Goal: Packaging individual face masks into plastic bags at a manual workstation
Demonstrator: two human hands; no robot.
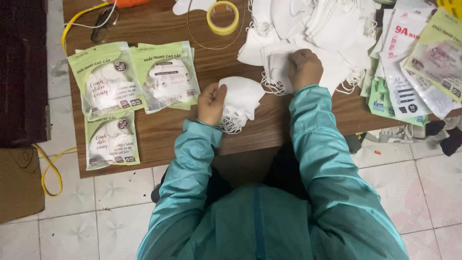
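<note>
From my remote seat I see the left hand (211, 103) closed round a small stack of white masks (242, 98), thumb and fingers pinching its left edge, ear loops hanging loose below toward the table's near edge; the stack sits on the wooden table (231, 62) just in front of the body, its long axis running left to right, slightly tilted up to the right; the right hand (304, 68) is farther out and to the right, knuckles up, fingers curled down onto one white mask (276, 72) at the near edge of the big loose mask pile (313, 24); looks like a pinch on that mask, though the fingertips are hidden under the hand so I can't tell how firm it is; the two hands are near each other, apart, not touching; the held stack lies down and left of the right hand, so the left hand is the nearer one to it; filled green-and-clear mask packets (134, 82) lie well to the left, three showing; yellow tape roll (223, 17) at the far edge; empty printed bags (414, 62) stacked on the right.
</note>
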